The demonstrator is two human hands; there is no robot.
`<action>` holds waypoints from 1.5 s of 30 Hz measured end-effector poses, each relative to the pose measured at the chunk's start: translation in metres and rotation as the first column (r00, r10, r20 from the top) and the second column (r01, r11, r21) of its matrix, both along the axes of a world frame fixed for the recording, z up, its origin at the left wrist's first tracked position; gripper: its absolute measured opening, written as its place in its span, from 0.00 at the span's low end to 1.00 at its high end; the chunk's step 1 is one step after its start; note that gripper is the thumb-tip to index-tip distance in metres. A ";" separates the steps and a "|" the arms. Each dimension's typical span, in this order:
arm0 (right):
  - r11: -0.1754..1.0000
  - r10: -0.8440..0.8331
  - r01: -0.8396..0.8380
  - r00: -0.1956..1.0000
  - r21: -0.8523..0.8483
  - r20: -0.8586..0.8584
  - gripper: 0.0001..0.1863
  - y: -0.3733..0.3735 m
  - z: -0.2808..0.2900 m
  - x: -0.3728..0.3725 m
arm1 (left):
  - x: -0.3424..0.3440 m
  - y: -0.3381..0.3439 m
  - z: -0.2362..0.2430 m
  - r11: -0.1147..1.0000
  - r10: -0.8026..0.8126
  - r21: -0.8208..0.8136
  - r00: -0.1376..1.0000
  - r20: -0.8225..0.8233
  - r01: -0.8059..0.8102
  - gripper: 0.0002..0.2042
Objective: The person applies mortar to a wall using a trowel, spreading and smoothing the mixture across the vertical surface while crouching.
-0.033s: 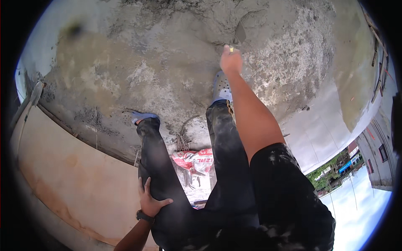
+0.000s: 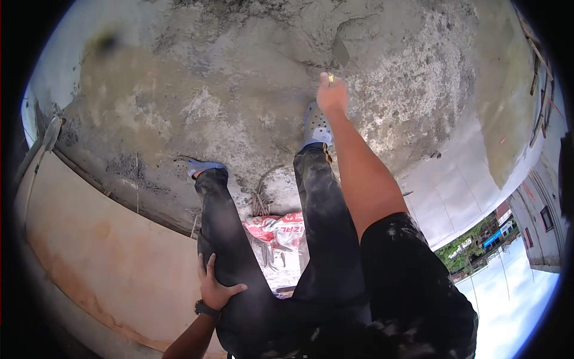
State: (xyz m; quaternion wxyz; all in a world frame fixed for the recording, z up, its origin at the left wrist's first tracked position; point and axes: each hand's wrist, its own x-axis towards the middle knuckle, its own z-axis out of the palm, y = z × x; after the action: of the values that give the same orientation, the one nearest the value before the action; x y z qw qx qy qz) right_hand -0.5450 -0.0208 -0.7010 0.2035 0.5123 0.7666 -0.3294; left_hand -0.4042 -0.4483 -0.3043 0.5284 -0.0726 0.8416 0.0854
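My right hand (image 2: 332, 94) is closed around the handle of a trowel, with a small yellow bit showing at the fist. The trowel's grey blade (image 2: 341, 52) lies ahead of the knuckles, at the wet grey mortar (image 2: 269, 42); its outline partly blends into the mix. With fingers spread, my left hand (image 2: 216, 289) rests on my left thigh and holds nothing. A dark watch (image 2: 207, 309) sits on that wrist. Just below the right fist is my right foot in a grey-blue perforated clog (image 2: 317, 124).
A red and white sack (image 2: 276, 230) lies between my legs. Along the left runs a smooth beige wall (image 2: 113, 239), with a long-handled tool (image 2: 52, 134) at its far end. Thin sticks (image 2: 543, 90) line the far right edge. My left clog (image 2: 203, 166) stands on the rough ground.
My right hand has drawn slightly back toward me with the trowel, whose blade also sits a little nearer. My left hand and both feet keep their places.
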 end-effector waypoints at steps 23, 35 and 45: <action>0.526 -0.623 0.439 0.782 -0.728 0.020 0.27 -0.005 -0.021 -0.010 | -0.007 -0.021 -0.003 0.987 0.156 0.038 0.985 -0.074 -0.153 0.67; 0.696 -0.503 0.439 0.863 -0.568 0.050 0.26 0.008 0.142 -0.014 | -0.011 -0.085 0.005 0.969 0.230 0.101 0.973 -0.013 -0.227 0.60; 0.794 -0.357 0.294 0.934 -0.533 -0.018 0.24 -0.148 0.272 -0.064 | -0.043 -0.452 0.074 0.941 0.184 -0.195 0.901 -0.392 -0.277 0.54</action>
State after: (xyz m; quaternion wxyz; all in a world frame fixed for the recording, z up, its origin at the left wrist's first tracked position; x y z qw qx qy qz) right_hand -0.6092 -0.1688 -0.4288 0.2295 0.5416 0.5590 -0.5844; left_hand -0.4474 -0.9007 -0.2302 0.3340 -0.2200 0.9149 0.0551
